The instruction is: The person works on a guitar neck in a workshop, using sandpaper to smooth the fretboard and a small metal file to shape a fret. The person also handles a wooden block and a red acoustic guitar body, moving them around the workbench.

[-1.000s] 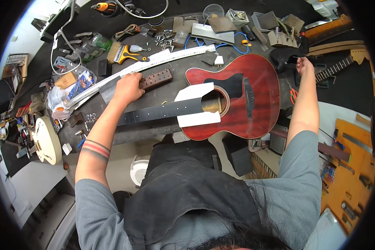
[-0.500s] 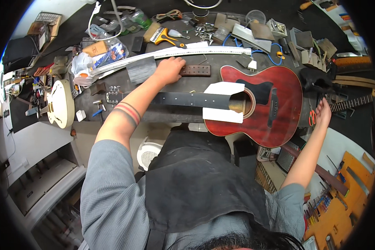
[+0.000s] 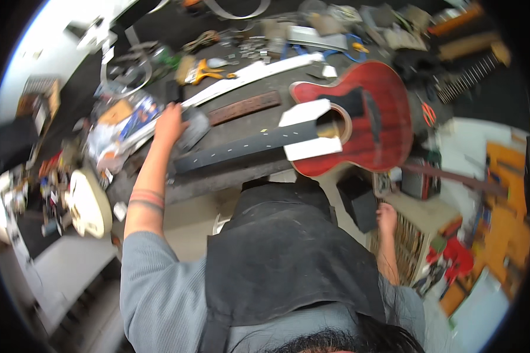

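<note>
Grey sheet [image 3: 196,130] beside blurred left hand [image 3: 169,123], can't tell openness or hold, with loosely half-open, seemingly empty right hand [image 3: 387,217]; possible fretboard [image 3: 235,148] scuffing from dragging sheet across.

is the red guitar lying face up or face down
Face up: the red guitar shows its soundhole and bridge.

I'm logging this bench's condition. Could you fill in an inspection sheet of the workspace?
Surface: dark workbench, crowded along its far side.
Job's things: red guitar face up, dark fingerboard between white pieces; grey sheet.
Clutter: brush, brown bar, scissors.
Hands: left hand at the grey sheet, contact unclear; right hand off the bench, nothing seen in it.
Cables: white cable beyond the clutter.
Surroundings: cream guitar body left, orange tool board right.
</note>
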Available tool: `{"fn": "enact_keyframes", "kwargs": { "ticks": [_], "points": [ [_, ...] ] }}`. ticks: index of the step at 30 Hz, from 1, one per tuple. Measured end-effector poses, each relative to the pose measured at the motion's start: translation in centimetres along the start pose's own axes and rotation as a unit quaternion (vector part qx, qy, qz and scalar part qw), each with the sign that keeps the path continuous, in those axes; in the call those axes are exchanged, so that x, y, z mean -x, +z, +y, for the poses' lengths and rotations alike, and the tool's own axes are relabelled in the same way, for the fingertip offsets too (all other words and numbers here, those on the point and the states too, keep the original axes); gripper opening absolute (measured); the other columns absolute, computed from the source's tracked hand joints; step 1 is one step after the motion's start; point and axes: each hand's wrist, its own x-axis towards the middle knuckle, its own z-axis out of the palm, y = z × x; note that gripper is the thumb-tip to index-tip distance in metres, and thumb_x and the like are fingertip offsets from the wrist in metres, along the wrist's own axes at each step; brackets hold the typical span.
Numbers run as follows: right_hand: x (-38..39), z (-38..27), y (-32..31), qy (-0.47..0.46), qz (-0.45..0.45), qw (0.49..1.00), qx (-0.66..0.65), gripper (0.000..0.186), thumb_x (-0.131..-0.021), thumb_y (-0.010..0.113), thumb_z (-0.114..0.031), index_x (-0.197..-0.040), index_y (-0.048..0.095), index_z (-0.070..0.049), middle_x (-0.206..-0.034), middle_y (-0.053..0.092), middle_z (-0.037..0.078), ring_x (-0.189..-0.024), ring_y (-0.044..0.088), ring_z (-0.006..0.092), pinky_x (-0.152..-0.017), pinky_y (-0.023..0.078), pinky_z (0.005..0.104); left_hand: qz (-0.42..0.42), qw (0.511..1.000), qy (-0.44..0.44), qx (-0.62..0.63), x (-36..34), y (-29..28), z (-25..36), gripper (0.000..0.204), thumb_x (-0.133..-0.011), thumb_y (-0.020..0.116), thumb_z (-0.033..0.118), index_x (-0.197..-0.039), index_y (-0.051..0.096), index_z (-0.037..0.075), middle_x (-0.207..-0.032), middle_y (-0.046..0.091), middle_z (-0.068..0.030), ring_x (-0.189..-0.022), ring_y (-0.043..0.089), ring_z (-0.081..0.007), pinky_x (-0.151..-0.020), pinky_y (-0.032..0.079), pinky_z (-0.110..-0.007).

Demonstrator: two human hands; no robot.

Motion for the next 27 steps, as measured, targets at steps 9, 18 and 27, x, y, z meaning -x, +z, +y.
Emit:
{"fn": "enact_keyframes", "kwargs": {
  "ticks": [9, 18, 27],
  "points": [
    [17.4, 12.8, 6.0, 0.193, -0.172, 0.965, -0.051, 0.017, -0.104, 0.062, -0.012, -0.114, 0.072, -0.003, -0.088, 0.073, 0.005, -0.066, 0.065, 0.0134, -0.058, 0.052, 0.0299, -0.06, 0.992, -0.076, 0.077, -1.9, 0.5, -0.9, 0.049, -0.09, 0.086, 0.046, -0.11, 0.074, 0.002, -0.114, 0.078, -0.0292, -0.108, 0.075, -0.0479, -0.095, 0.057, -0.053],
    [19.1, 14.0, 7.3, 0.209, -0.102, 0.967, -0.104, 0.027, -0.103, 0.062, -0.018, -0.122, 0.072, -0.004, -0.099, 0.077, 0.006, -0.067, 0.065, 0.0137, -0.055, 0.049, 0.0307, 0.082, 0.994, 0.011, 0.073, -1.6, -3.9, -2.7, 0.036, -0.097, 0.08, 0.023, -0.117, 0.072, -0.005, -0.117, 0.075, -0.0282, -0.112, 0.072, -0.0472, -0.095, 0.056, -0.051],
    [13.1, 18.4, 4.6, 0.183, -0.183, 0.966, 0.005, 0.025, -0.101, 0.057, -0.009, -0.107, 0.077, 0.004, -0.085, 0.078, 0.015, -0.071, 0.076, 0.0249, -0.059, 0.058, 0.0409, 0.283, 0.957, 0.066, -0.012, 1.4, -15.4, 12.9, 0.048, -0.102, 0.077, 0.022, -0.144, 0.065, 0.002, -0.139, 0.066, -0.0213, -0.129, 0.063, -0.0453, -0.106, 0.052, -0.054]
  ]
}}
